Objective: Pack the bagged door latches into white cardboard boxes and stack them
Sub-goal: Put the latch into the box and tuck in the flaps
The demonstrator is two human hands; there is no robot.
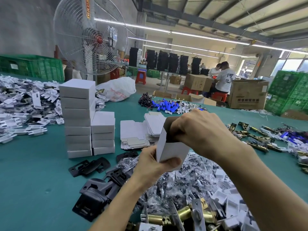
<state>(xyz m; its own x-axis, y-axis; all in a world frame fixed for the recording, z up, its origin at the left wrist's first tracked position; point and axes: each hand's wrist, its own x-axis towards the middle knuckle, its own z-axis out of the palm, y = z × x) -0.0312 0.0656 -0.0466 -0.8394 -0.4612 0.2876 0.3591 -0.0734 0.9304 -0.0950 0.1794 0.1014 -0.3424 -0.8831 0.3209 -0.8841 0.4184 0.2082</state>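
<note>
Gripping left hand (153, 162): is pinching a white oblong cardboard box (171, 151) at its lower end.
Right hand (200, 129): is curling fingers (179, 130) into its open top; hold unclear.

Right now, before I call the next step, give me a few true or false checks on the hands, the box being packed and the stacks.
1. The left hand grips the lower end of the white box. True.
2. The right hand lies flat on the table. False: its curled fingers are at the box's top opening.
3. The white box is closed. False: its top flap stands open.
4. The taller stack of closed boxes stands left of the shorter stack. True.
5. The flat box blanks lie left of both stacks. False: they lie to the right of them.
</note>
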